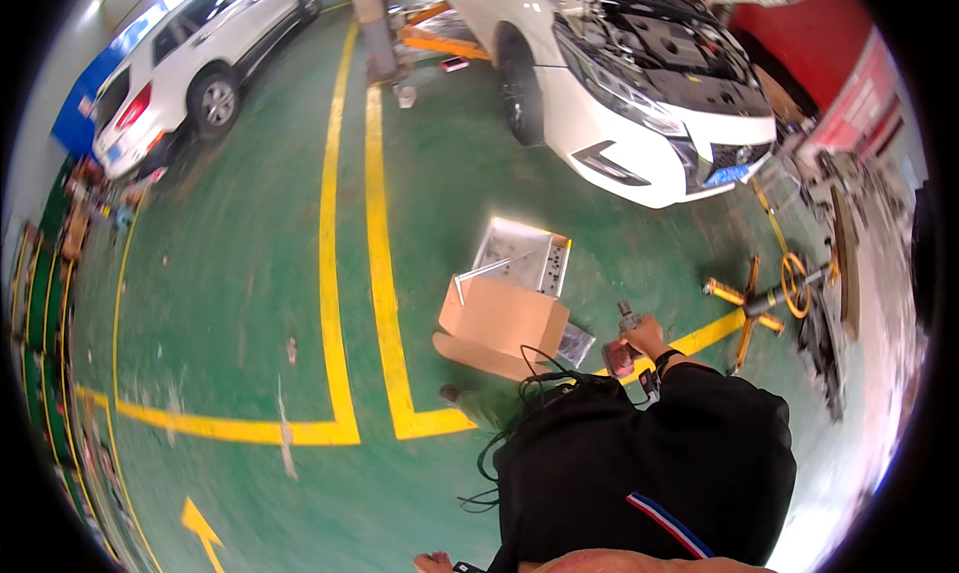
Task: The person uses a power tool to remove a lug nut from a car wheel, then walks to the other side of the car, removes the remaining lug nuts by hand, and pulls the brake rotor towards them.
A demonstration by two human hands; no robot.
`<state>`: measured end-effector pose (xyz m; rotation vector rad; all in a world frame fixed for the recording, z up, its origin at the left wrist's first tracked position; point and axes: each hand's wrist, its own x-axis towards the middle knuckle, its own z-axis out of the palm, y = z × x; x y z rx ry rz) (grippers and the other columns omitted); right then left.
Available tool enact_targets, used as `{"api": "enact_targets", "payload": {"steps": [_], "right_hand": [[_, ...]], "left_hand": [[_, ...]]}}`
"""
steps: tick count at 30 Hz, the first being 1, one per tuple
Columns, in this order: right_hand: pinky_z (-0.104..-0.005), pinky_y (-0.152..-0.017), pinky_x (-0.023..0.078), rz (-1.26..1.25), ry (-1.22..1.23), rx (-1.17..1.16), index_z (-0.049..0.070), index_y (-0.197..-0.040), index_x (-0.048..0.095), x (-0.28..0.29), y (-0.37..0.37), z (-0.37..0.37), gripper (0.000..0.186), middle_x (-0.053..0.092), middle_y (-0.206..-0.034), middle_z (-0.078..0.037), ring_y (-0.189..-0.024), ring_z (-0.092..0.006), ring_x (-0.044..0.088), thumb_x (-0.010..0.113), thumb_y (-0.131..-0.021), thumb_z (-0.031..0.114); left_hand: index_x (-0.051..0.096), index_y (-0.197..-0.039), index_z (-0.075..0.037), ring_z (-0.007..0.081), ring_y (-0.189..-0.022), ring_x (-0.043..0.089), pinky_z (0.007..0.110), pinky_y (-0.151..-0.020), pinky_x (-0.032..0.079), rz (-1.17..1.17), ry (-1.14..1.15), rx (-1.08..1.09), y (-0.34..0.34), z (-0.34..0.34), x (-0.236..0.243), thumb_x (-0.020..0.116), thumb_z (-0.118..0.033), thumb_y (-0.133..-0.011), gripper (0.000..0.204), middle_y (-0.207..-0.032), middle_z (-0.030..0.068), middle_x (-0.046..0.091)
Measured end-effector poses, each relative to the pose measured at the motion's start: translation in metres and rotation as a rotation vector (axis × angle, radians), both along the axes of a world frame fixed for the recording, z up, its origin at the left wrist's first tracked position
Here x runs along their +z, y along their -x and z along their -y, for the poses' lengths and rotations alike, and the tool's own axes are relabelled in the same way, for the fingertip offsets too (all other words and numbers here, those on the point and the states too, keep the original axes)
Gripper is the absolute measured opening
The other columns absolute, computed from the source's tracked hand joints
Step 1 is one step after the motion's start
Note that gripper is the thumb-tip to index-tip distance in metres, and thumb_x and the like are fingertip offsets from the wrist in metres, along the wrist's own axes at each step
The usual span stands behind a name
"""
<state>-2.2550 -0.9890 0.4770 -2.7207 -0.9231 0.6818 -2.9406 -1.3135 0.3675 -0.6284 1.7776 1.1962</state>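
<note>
My right hand [647,335] is closed around a red and grey cordless impact wrench [627,316], its nose pointing away from me. My left hand [433,563] shows only partly at the lower edge, low by my side, and its fingers are too cut off to read. On the floor ahead lies an open cardboard box [504,318] with its flap folded towards me. Inside its far part is a pale tray [507,241] with small dark pieces along the right side. Across the box rests a long L-shaped metal bar [489,270]. A clear plastic bag [576,345] lies beside the box.
A white car [619,163] with its hood raised stands ahead right, near an orange lift arm [445,45]. Another white car [205,68] is at far left. A yellow-legged stand [747,298] is to my right. Dark cords [486,463] hang by my side. Shelving [45,323] lines the left.
</note>
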Motion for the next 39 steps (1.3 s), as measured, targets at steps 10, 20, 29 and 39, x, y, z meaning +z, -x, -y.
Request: {"api": "enact_targets", "payload": {"steps": [10, 20, 29, 39], "right_hand": [[-0.0441, -0.089, 0.057, -0.010, 0.107, -0.385, -0.010, -0.113, 0.061, -0.029, 0.179, -0.018, 0.079, 0.071, -0.109, -0.027, -0.105, -0.0406, 0.069, 0.092, -0.052, 0.031], [-0.0417, -0.086, 0.058, -0.046, -0.017, -0.517, -0.008, -0.111, 0.063, -0.020, 0.353, -0.149, 0.077, 0.072, -0.104, -0.025, -0.099, -0.0357, 0.072, 0.090, -0.054, 0.036], [-0.0423, -0.079, 0.059, -0.001, -0.056, -0.693, -0.008, -0.097, 0.067, -0.027, 0.526, -0.256, 0.064, 0.073, -0.092, -0.025, -0.089, -0.0341, 0.074, 0.090, -0.053, 0.033], [-0.0393, -0.066, 0.060, -0.161, 0.063, -0.795, -0.010, -0.082, 0.070, -0.034, 0.652, -0.404, 0.050, 0.073, -0.078, -0.021, -0.072, -0.0293, 0.075, 0.090, -0.059, 0.029]], "left_hand": [[0.030, -0.069, -0.014, 0.0155, -0.049, 0.035, 0.030, -0.046, 0.030, 0.046, -0.009, -0.238, 0.228, -0.276, 0.007, 0.057, -0.015, -0.083, 0.030, -0.062, -0.0010, 0.028], [0.027, -0.066, -0.016, 0.0166, -0.047, 0.031, 0.030, -0.046, 0.028, 0.117, -0.069, -0.473, 0.407, -0.565, -0.015, 0.055, -0.017, -0.082, 0.032, -0.058, -0.0012, 0.025], [0.026, -0.071, -0.017, 0.0162, -0.052, 0.028, 0.032, -0.054, 0.025, 0.122, -0.117, -0.637, 0.503, -0.866, 0.013, 0.052, -0.018, -0.087, 0.031, -0.063, -0.0009, 0.027], [0.032, -0.079, -0.016, 0.0145, -0.058, 0.030, 0.035, -0.062, 0.029, -0.017, -0.123, -0.746, 0.570, -1.098, 0.028, 0.051, -0.024, -0.092, 0.024, -0.070, -0.0006, 0.033]]}}
